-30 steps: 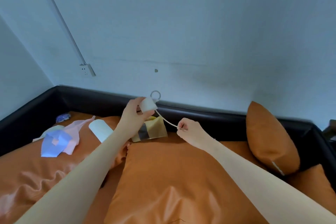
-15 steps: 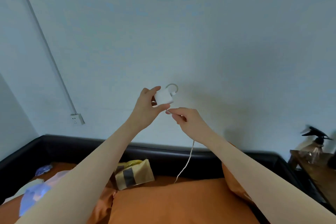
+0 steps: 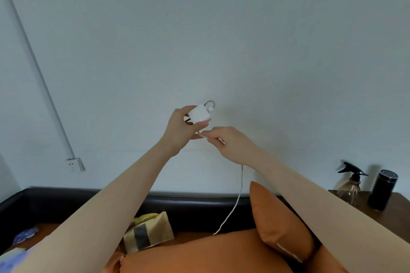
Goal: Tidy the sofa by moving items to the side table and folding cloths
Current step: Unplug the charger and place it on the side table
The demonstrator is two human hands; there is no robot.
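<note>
Gripped between thumb and fingers of the left hand (image 3: 180, 131), a white charger (image 3: 199, 114) is held up in front of the wall (image 3: 221, 40), well above the sofa (image 3: 188, 204). A short loop of its cable (image 3: 237, 199) arcs over the charger's far right corner. Just right of and below the charger, the right hand (image 3: 230, 143) pinches the cable between curled fingertips, close to the left hand. From under the right hand the cable hangs down, and its free end reaches the near cushion (image 3: 210, 252).

On the sofa seat, by the black backrest, lies a tan cloth (image 3: 148, 234) with a dark stripe, partly hidden by the left forearm. An upright orange pillow (image 3: 279, 221) leans at the right end. At the far left edge are bits of bluish cloth (image 3: 24, 234), too blurred to tell apart.

Right of the sofa, a side table (image 3: 397, 217) carries a spray bottle (image 3: 351, 186) and a black cylinder (image 3: 382, 189) beside it. A socket (image 3: 74, 164) sits low on the wall at left.
</note>
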